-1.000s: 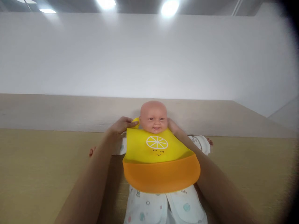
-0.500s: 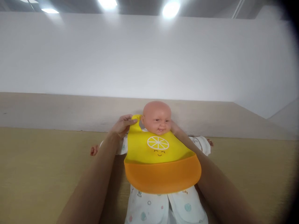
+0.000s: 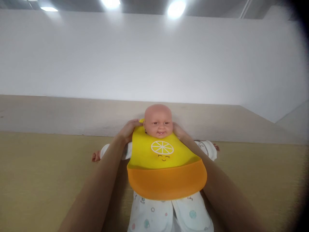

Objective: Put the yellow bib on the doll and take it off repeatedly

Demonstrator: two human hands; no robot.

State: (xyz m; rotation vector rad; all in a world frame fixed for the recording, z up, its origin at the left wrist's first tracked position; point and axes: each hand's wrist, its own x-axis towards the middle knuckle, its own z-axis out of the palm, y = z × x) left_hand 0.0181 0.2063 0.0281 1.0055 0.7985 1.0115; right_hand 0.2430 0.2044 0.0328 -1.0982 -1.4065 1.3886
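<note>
A bald baby doll (image 3: 158, 117) lies face up, arms spread, in a white printed outfit (image 3: 149, 214). Over its chest is a yellow bib (image 3: 142, 151) with a citrus slice print and an orange catch pocket (image 3: 166, 183). My left hand (image 3: 131, 129) is closed on the bib's neck strap beside the doll's head, its fingertips partly behind the neck. On the other side, my right hand (image 3: 178, 130) reaches in behind the doll's neck at the bib's edge. The head and bib hide its fingers, so its grip does not show.
The doll lies on a yellowish-tan surface (image 3: 48, 180). Beyond it runs a pale wooden-looking band (image 3: 72, 114), then a white wall (image 3: 149, 58). My forearms flank the doll, crossing over its sleeves.
The doll's head has turned from facing right to facing forward and shifted slightly left. My left hand has moved in toward the neck, with the strap now mostly behind the head.
</note>
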